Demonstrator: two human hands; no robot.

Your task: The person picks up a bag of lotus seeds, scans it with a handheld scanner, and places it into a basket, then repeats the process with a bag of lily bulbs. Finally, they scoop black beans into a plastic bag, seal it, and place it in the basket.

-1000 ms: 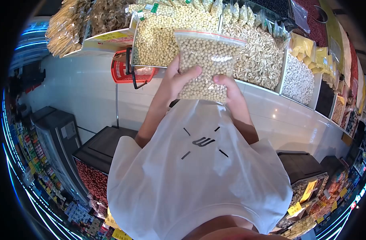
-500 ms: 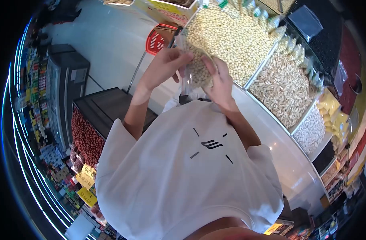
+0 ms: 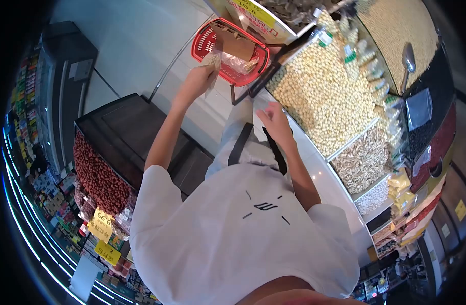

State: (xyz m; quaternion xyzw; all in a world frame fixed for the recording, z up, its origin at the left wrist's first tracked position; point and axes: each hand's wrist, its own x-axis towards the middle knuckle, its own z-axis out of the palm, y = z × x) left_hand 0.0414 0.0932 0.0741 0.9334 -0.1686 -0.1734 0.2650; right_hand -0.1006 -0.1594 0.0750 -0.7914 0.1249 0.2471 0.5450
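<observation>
Clear plastic with pale round beans inside, the small bag (image 3: 211, 62) is now in the left hand (image 3: 198, 82) alone; half a second ago both hands were on it in front of the chest. It has moved to the near left rim of the red plastic basket with black handles (image 3: 224, 21), which shows more fully than before. The right hand (image 3: 277, 121) has come away and is apart from the bag, near the edge of the white-edged bin of cream-coloured beans (image 3: 319, 91), its fingers loosely curled and holding nothing.

The left hand is closed on the bag, with the fingers and thumb pinching its side. The bag lies at the fingertip side of that hand, sticking out beyond it both ways. Its long axis runs roughly away from the body, slightly tilted; the beans show at the far end, and looser clear plastic points back towards the person. Which end is the opening cannot be told.

Inside the basket are a brown cardboard piece (image 3: 235, 44) and a clear plastic package (image 3: 239, 64).
</observation>
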